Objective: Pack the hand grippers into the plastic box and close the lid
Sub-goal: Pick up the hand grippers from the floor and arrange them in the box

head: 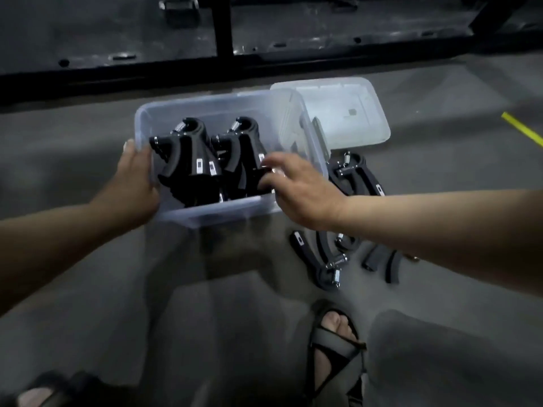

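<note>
A clear plastic box (205, 214) stands on the grey floor, tilted slightly toward me. Several black hand grippers (191, 154) with silver springs stand packed inside it in two rows. My left hand (133, 183) grips the box's left wall, thumb on the rim. My right hand (296, 186) reaches over the box's right front corner, its fingers on a black hand gripper (258, 174) in the right row. The clear lid (346, 113) lies flat on the floor behind the box to the right. More hand grippers lie loose on the floor: one (358, 174) right of the box, others (320, 259) nearer me.
A black metal frame (223, 27) and dark rail run across the floor behind the box. A yellow strip (523, 130) lies at far right. My sandalled foot (335, 345) is at the bottom, just below the loose grippers. Loose black handle pieces (382, 262) lie under my right forearm.
</note>
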The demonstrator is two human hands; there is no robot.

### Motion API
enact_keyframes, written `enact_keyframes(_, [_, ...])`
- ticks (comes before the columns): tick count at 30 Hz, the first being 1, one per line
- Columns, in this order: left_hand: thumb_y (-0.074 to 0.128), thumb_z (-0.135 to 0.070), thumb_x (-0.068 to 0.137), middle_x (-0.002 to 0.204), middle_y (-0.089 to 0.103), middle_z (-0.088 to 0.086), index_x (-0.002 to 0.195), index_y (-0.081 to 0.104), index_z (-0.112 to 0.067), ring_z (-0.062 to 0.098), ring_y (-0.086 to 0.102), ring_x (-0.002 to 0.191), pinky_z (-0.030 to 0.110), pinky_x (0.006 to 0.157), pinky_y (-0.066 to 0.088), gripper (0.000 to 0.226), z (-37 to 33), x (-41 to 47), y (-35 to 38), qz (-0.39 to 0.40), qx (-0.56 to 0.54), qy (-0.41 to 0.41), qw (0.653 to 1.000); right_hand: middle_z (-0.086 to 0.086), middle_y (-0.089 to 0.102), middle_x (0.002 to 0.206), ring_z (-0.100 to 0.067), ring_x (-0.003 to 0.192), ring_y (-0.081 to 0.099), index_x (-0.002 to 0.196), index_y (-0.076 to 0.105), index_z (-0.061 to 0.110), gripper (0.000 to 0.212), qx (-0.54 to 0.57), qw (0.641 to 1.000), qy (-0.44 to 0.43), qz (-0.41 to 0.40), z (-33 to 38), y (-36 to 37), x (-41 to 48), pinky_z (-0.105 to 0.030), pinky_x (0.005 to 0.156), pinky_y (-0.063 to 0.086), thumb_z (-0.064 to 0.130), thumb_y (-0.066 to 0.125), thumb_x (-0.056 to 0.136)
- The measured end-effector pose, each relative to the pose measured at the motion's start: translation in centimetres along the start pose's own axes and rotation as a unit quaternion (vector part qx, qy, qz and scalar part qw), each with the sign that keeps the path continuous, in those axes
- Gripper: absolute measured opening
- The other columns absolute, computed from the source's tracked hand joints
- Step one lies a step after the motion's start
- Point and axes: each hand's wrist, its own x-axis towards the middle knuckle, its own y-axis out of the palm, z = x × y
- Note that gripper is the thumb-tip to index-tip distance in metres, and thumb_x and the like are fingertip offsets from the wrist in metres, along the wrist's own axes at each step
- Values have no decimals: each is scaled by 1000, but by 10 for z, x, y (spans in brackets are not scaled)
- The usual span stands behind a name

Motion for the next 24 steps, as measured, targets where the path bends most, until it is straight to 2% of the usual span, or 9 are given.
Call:
enact_keyframes(2, [44,0,87,161,-3,14,151,10,-27,29,1,149,44,117,13,78,0,-2,1,-7,-13,0,1000,-13,58,126,-33,112,58,115,64,8,30,-38,997,-53,36,1,7,-7,-40,99,45,19,55,88])
enact_keyframes(6, [42,3,83,161,-13,9,153,1,-28,25,-5,149,39,117,10,87,-14,-4,4,-10,-36,-42,998,-13,55,129,-30,115,55,123,60,8,39,-81,995,-43,39,-7,7,-1,-37,103,39,36,51,97])
enact_keyframes(12, [39,9,80,161,-4,10,150,19,-22,23,-3,149,35,116,7,80,-19,0,7,-62,-77,-30,995,-14,56,121,-27,115,51,114,62,3,27,-1,997,-71,-20,-23,-6,-4,-35,103,38,17,53,93])
enact_keyframes(14, [38,11,78,161,3,12,148,27,-19,23,0,149,36,119,6,77,-18,2,11,-93,-94,-26,991,-12,56,114,-23,110,49,109,62,2,25,52,991,41,-118,-44,-15,-1,-34,101,38,10,49,89])
enact_keyframes(16, [38,12,76,160,9,12,147,29,-19,24,5,148,38,119,7,77,-15,6,17,-124,-96,-26,987,-7,53,110,-18,102,50,108,58,6,23,123,939,245,-207,-74,-15,3,-34,96,42,10,45,90])
enact_keyframes(17, [39,12,76,160,10,12,147,27,-20,24,6,148,38,119,8,79,-14,8,19,-131,-93,-29,987,-4,53,110,-17,99,52,110,56,10,23,126,914,330,-199,-94,-9,2,-34,93,44,13,44,91])
enact_keyframes(19, [40,12,75,160,8,9,150,22,-22,23,6,147,38,119,8,84,-12,10,23,-128,-88,-32,987,-1,59,111,-20,100,59,113,54,17,27,124,897,421,-49,-124,6,0,-36,89,49,24,51,88])
enact_keyframes(21, [40,11,78,161,5,7,152,17,-22,19,3,147,34,119,5,85,-13,10,22,-120,-89,-42,988,-9,59,124,-31,115,57,124,52,17,45,92,885,439,125,-129,20,0,-42,95,48,35,60,84])
enact_keyframes(24, [40,12,79,161,3,5,153,15,-21,16,1,148,30,118,4,85,-19,11,23,-120,-87,-46,988,-17,24,152,-35,139,29,147,28,9,65,10,839,495,225,-118,44,-1,-47,113,30,28,58,92])
